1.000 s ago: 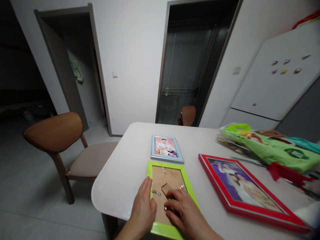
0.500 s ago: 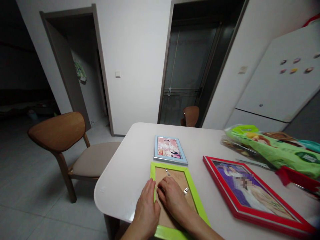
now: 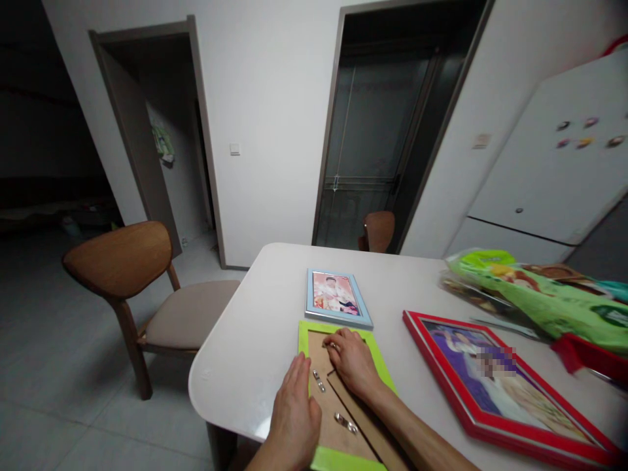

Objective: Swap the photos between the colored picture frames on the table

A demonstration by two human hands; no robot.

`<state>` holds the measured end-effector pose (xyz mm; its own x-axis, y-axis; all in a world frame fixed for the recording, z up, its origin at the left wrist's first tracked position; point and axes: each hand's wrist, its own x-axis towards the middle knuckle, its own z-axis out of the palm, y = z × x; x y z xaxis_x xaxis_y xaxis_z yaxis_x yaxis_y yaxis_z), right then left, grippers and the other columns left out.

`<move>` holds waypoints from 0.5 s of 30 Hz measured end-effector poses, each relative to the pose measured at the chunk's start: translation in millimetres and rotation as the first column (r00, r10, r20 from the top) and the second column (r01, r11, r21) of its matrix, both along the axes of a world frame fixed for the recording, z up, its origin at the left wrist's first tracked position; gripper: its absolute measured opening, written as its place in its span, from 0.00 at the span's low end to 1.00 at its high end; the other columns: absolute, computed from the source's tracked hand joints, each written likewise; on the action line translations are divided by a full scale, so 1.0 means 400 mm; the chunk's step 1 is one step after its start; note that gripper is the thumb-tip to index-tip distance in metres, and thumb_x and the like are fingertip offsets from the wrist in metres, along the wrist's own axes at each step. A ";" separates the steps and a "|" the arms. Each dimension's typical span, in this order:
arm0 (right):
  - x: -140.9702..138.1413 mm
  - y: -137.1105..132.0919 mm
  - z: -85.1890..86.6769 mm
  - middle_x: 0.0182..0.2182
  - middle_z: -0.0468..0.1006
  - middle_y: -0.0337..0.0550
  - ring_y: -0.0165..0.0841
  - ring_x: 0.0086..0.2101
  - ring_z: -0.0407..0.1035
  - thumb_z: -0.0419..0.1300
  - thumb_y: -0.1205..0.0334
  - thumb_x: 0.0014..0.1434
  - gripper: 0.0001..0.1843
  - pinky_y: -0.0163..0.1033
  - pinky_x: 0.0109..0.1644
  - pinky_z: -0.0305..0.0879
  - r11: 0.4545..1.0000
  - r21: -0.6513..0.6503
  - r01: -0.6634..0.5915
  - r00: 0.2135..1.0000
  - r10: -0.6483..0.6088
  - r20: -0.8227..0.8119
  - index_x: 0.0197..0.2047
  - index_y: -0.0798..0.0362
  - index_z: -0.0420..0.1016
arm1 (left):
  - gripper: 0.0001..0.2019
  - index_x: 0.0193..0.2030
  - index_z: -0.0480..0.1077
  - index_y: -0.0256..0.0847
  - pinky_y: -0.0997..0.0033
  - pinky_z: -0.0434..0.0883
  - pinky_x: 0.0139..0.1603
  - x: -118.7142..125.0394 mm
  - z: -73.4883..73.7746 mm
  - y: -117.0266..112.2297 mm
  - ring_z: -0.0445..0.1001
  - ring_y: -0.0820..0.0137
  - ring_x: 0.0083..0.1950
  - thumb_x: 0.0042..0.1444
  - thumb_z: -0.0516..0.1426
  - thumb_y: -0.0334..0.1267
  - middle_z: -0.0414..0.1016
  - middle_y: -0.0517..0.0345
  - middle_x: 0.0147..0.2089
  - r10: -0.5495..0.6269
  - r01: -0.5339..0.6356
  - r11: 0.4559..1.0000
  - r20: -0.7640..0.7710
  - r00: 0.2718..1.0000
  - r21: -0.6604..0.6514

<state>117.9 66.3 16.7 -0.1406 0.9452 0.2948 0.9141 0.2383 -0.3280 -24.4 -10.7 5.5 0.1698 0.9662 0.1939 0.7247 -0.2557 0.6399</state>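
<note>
A lime-green picture frame (image 3: 349, 460) lies back side up on the table, its brown backing board (image 3: 321, 428) facing me. Along the frame's left edge rests my left hand (image 3: 296, 409), its fingers stretched out and side by side. My right hand (image 3: 354, 361) is over the upper part of the backing, fingertips closed on a small metal clip (image 3: 325, 345) near the top edge. Two more metal clips show: a left clip (image 3: 318, 381) and a lower clip (image 3: 345, 423). A brown stand leg (image 3: 370, 418) runs under my right wrist, partly hidden by the forearm.
Beyond the green frame lies a light-blue framed photo (image 3: 364, 307). To the right are a red framed photo (image 3: 454, 392), a green plastic package (image 3: 554, 288) and a red-handled tool (image 3: 579, 353). A wooden chair (image 3: 122, 255) stands left of the white table (image 3: 235, 366).
My right hand has moved up and right from the left clip to the top clip. The left and lower clips and the stand leg now show. The left hand keeps its place on the frame's edge.
</note>
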 end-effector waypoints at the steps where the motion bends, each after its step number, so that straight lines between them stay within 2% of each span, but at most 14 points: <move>1: -0.005 -0.001 0.002 0.32 0.71 0.45 0.35 0.35 0.62 0.50 0.65 0.51 0.12 0.36 0.39 0.53 1.000 0.000 -0.010 1.000 0.010 0.000 0.33 0.51 0.74 | 0.31 0.56 0.53 0.22 0.66 0.50 0.60 0.001 0.003 0.000 0.51 0.64 0.60 0.40 0.46 0.21 0.53 0.42 0.59 -0.006 0.006 1.000 -0.008 1.000 -0.005; 5: -0.002 -0.021 0.027 0.33 0.72 0.45 0.35 0.36 0.63 0.49 0.64 0.52 0.13 0.36 0.41 0.54 0.998 -0.002 -0.058 0.998 0.058 -0.014 0.37 0.52 0.73 | 0.30 0.56 0.53 0.22 0.66 0.49 0.60 -0.001 0.005 0.001 0.51 0.65 0.60 0.40 0.45 0.21 0.53 0.42 0.59 0.002 -0.002 1.000 0.008 1.000 -0.009; 8: 0.031 -0.074 0.051 0.37 0.71 0.47 0.35 0.39 0.62 0.49 0.61 0.52 0.16 0.36 0.44 0.54 0.997 -0.008 -0.082 0.996 0.082 -0.039 0.41 0.55 0.70 | 0.30 0.56 0.53 0.22 0.67 0.50 0.60 -0.003 -0.001 0.000 0.51 0.66 0.60 0.41 0.45 0.22 0.54 0.43 0.59 0.003 -0.003 1.000 0.039 0.999 0.007; 12: 0.079 -0.172 0.059 0.35 0.71 0.46 0.36 0.36 0.64 0.55 0.55 0.44 0.20 0.37 0.40 0.58 0.976 -0.190 -0.102 0.993 0.089 -0.072 0.41 0.52 0.70 | 0.29 0.56 0.53 0.22 0.66 0.50 0.60 -0.002 -0.010 -0.002 0.51 0.65 0.60 0.42 0.46 0.24 0.54 0.42 0.59 0.002 -0.004 1.000 0.072 0.997 0.028; 15: 0.091 -0.212 0.053 0.37 0.70 0.47 0.37 0.38 0.64 0.55 0.59 0.41 0.23 0.38 0.42 0.58 0.966 -0.234 -0.109 0.991 0.089 -0.096 0.44 0.52 0.67 | 0.28 0.56 0.53 0.23 0.65 0.50 0.60 0.000 -0.010 -0.002 0.51 0.65 0.60 0.45 0.47 0.27 0.54 0.43 0.59 0.012 -0.015 0.999 0.110 0.994 0.029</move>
<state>154.4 -18.5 38.0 -0.2212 0.9721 0.0778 0.8567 0.2318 -0.4608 -24.5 -11.4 1.4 0.1331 0.9618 0.2393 0.6538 -0.2667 0.7081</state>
